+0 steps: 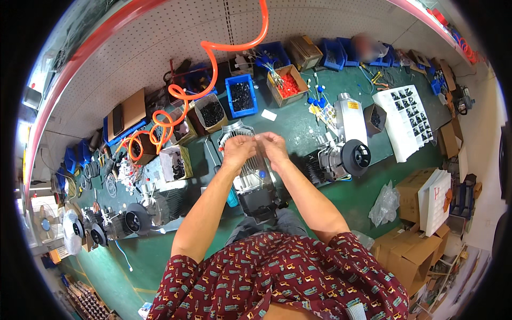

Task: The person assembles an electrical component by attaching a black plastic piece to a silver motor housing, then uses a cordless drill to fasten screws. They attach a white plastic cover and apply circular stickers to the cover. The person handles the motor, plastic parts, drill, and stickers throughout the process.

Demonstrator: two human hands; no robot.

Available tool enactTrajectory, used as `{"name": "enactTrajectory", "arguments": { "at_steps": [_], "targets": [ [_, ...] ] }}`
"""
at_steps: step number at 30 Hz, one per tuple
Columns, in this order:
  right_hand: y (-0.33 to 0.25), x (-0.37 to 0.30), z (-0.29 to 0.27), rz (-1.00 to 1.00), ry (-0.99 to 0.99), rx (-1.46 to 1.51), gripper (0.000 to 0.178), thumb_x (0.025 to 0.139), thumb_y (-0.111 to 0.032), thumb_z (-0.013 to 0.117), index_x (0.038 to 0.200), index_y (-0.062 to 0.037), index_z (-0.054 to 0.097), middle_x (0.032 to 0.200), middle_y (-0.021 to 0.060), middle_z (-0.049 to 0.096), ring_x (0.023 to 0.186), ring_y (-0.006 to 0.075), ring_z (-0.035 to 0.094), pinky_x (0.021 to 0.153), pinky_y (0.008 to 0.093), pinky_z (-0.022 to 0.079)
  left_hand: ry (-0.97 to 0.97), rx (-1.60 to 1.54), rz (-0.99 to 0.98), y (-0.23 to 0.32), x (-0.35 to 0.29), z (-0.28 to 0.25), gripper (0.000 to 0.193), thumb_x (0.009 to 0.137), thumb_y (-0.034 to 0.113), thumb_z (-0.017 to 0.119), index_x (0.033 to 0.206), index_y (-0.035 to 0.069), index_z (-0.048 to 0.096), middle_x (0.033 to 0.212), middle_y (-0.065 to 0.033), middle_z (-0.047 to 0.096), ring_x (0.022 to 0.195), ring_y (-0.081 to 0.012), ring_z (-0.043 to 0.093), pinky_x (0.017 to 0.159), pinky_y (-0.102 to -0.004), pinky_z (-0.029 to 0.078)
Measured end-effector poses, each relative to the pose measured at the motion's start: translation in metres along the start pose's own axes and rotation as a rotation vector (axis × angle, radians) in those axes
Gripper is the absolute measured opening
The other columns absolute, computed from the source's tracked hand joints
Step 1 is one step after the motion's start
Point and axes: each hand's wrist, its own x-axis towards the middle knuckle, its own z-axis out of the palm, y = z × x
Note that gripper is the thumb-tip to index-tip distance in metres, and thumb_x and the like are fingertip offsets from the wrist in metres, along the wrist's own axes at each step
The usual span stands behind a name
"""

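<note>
My left hand (239, 151) and my right hand (273, 148) meet in front of me, fingertips pinched close together. Whatever lies between the fingers is too small to make out. Directly below them a silver finned metal unit (246, 180) with a black lower end (256, 202) sits at the bench's near edge. Beside its left flank is a screwdriver-like tool with a teal handle (232, 197), partly hidden by my left forearm. To the right, a similar unit with a black round fan housing (356, 158) lies on the bench.
On the green bench (288, 125) stand a blue bin (241, 96) of black parts, a box of red parts (288, 87) and a white foam tray (404, 120). A coiled orange hose (214, 69) hangs above. More fan units (140, 217) sit at left; cardboard boxes (410, 250) at right.
</note>
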Motion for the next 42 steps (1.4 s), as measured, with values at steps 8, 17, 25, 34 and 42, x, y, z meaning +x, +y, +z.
{"name": "enactTrajectory", "arguments": {
  "at_steps": [8, 17, 25, 34, 42],
  "targets": [
    [0.013, 0.009, 0.005, 0.018, 0.094, 0.044, 0.015, 0.094, -0.014, 0.075, 0.097, 0.0000, 0.071, 0.086, 0.0038, 0.071, 0.073, 0.0095, 0.063, 0.065, 0.0259, 0.051, 0.037, -0.079, -0.015, -0.006, -0.003, -0.002, 0.022, 0.097, 0.003, 0.060, 0.117, -0.004, 0.067, 0.103, -0.0109, 0.075, 0.082, -0.0132, 0.070, 0.075, -0.0254, 0.060],
    [0.013, 0.003, 0.015, -0.421, 0.223, -0.556, 0.018, 0.089, -0.015, 0.075, 0.092, 0.0029, 0.073, 0.082, 0.0134, 0.075, 0.073, 0.0180, 0.070, 0.071, 0.0334, 0.055, 0.213, -0.031, 0.226, -0.019, -0.058, -0.034, 0.020, 0.099, 0.007, 0.063, 0.116, -0.003, 0.066, 0.096, -0.0068, 0.072, 0.079, -0.0109, 0.066, 0.071, -0.0246, 0.057],
    [0.021, 0.001, 0.020, -0.662, 0.305, -1.027, 0.030, 0.093, -0.022, 0.072, 0.112, 0.0016, 0.069, 0.098, 0.0201, 0.072, 0.083, 0.0312, 0.071, 0.077, 0.0413, 0.055, 0.453, 0.066, 0.283, -0.041, -0.028, -0.076, 0.018, 0.097, 0.019, 0.074, 0.100, 0.002, 0.067, 0.081, 0.0023, 0.062, 0.071, -0.0052, 0.057, 0.056, -0.0233, 0.048],
    [0.034, -0.139, -0.085, -0.690, 0.184, -0.725, 0.018, 0.097, -0.014, 0.067, 0.105, 0.0027, 0.069, 0.093, 0.0173, 0.072, 0.080, 0.0256, 0.070, 0.074, 0.0353, 0.055, 0.364, 0.079, 0.418, -0.072, -0.073, -0.100, 0.012, 0.100, 0.019, 0.067, 0.098, 0.007, 0.064, 0.076, 0.0047, 0.055, 0.063, -0.0038, 0.049, 0.051, -0.0230, 0.040],
    [0.053, -0.205, -0.355, -0.372, 0.790, -0.809, 0.020, 0.096, -0.016, 0.068, 0.090, 0.0018, 0.071, 0.071, 0.0048, 0.067, 0.065, 0.0099, 0.060, 0.061, 0.0282, 0.050, 0.173, 0.218, 0.417, -0.069, -0.163, -0.035, 0.015, 0.098, 0.011, 0.066, 0.086, 0.005, 0.060, 0.067, 0.0045, 0.053, 0.058, -0.0025, 0.045, 0.049, -0.0215, 0.035]
  ]
}}
